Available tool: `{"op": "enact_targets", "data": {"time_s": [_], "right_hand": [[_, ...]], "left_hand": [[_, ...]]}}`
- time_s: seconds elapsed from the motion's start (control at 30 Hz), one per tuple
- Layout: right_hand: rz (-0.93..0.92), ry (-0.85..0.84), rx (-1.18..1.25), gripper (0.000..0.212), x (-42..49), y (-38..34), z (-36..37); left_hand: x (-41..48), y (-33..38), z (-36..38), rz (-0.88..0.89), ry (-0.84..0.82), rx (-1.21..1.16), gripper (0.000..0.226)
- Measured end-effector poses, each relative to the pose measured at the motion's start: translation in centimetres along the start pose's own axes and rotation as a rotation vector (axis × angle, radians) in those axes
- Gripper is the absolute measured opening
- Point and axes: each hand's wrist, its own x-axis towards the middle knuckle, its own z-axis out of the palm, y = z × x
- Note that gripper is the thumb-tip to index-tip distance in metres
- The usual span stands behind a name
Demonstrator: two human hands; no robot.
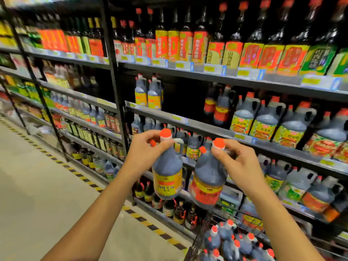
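- Both hands are closed on bottle necks: the left hand (pixel 146 149) curls its fingers and thumb round the neck and handle of a yellow-labelled bottle (pixel 167 174), and the right hand (pixel 240 162) pinches the neck of a red-labelled bottle (pixel 208 179) just under its cap.
- Shelving (pixel 205 127) fills the view ahead and to the right, a dark metal rack with tiers packed with dark sauce bottles and jugs and price tags along the rails.
- Pale floor (pixel 37 185) spreads to the left, with yellow-and-black striped tape (pixel 84 178) running along the foot of the rack.
- Below the right forearm sits a wire cart (pixel 197 240), holding more dark bottles with orange caps (pixel 226 240).
- Each held bottle hangs below its hand, raised in front of the middle shelves. The two are side by side and close together; the yellow-labelled one is nearly upright and the red-labelled one leans a little.
- Orange caps top both: the left cap (pixel 165 133) stands above the fingers, and the right cap (pixel 218 143) sits just beside the right fingertips.
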Motion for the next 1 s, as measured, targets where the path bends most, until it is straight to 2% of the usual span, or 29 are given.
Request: {"op": "enact_targets", "data": {"time_s": [0.17, 0.23, 0.3, 0.37, 0.47, 0.6, 0.87, 1.0], "right_hand": [[0.020, -0.012, 0.044, 0.030, 3.7, -1.2, 6.2], [0.015, -0.001, 0.044, 0.044, 5.1, -1.4, 8.2], [0.009, -0.009, 0.047, 0.048, 6.4, -1.5, 9.9], [0.001, -0.025, 0.054, 0.045, 8.0, -1.6, 11.4], [-0.008, -0.026, 0.048, 0.044, 10.5, -1.5, 13.0], [-0.019, -0.005, 0.049, 0.029, 14.0, 0.2, 14.3], [-0.059, 0.049, 0.036, 0.008, 22.4, 4.2, 15.0], [-0.065, 0.133, 0.002, 0.008, 26.1, 6.1, 14.8]], "left_hand": [[2.0, -2.4, -5.9, 0.004, -0.062, -0.030, 0.020], [3.0, -3.4, -7.6, -0.034, -0.070, -0.038, 0.025], [4.1, -4.5, -9.0, -0.083, -0.069, -0.055, 0.023], [5.3, -5.7, -10.0, -0.111, -0.048, -0.091, 0.019], [7.5, -7.5, -10.8, -0.131, -0.004, -0.119, 0.026], [11.1, -10.2, -10.9, -0.157, -0.021, -0.147, 0.028], [21.5, -14.5, -8.8, 0.001, -0.071, -0.032, 0.014], [26.6, -16.2, -7.1, 0.081, -0.090, -0.016, 0.014]]}}
